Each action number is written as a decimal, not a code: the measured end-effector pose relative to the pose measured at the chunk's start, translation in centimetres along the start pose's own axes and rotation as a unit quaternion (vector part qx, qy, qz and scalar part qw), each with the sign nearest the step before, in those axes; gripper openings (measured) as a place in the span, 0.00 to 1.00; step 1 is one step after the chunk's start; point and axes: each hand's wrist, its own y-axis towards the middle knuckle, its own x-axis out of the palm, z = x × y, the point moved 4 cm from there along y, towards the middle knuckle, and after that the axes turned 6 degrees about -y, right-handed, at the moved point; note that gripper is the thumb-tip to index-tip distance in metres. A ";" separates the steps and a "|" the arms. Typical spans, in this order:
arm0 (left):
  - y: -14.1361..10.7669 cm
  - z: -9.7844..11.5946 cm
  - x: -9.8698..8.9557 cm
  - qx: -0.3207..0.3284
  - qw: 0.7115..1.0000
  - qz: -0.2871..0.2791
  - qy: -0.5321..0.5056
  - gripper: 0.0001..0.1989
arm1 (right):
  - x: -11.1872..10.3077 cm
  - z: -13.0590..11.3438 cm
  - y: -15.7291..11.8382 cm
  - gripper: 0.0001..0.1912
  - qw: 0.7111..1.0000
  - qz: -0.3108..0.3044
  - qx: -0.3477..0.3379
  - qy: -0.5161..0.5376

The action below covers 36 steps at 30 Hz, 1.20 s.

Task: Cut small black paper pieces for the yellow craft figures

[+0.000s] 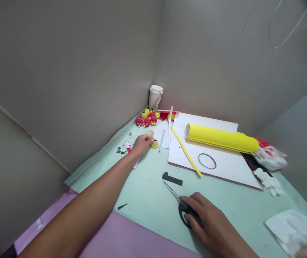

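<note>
My left hand (143, 142) reaches to the middle of the table, its fingers pinched at a small yellow round piece (154, 144) with a black top. Beside those fingers lies a roll of clear tape (150, 133). My right hand (205, 216) rests on black-handled scissors (182, 208), fingers around the handles, blades pointing up and left. Just beyond the scissor tips is a black paper strip (172, 178). Several red and yellow round figures (146, 122) are grouped near the back corner.
A white lidded cup (155, 96) stands in the corner. White sheets (220, 168) hold a yellow roll (220, 138), a yellow strip (187, 152) and a dark ring (207, 161). Paper scraps (121, 150) lie left; a tissue pack (270, 157) and crumpled tissue (268, 182) are right.
</note>
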 end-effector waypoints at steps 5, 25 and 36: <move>0.1 0.0 0.0 0.001 1.000 -0.003 0.006 0.07 | 0.1 -0.1 0.1 0.19 1.000 0.006 -0.001 -0.003; 0.2 -0.2 0.0 0.003 1.000 -0.007 -0.016 0.08 | 0.3 0.2 0.0 0.19 1.000 0.022 0.005 -0.012; -1.8 3.2 -0.6 0.016 0.987 0.013 -0.159 0.09 | 0.6 0.3 -0.2 0.18 0.996 0.074 -0.008 -0.043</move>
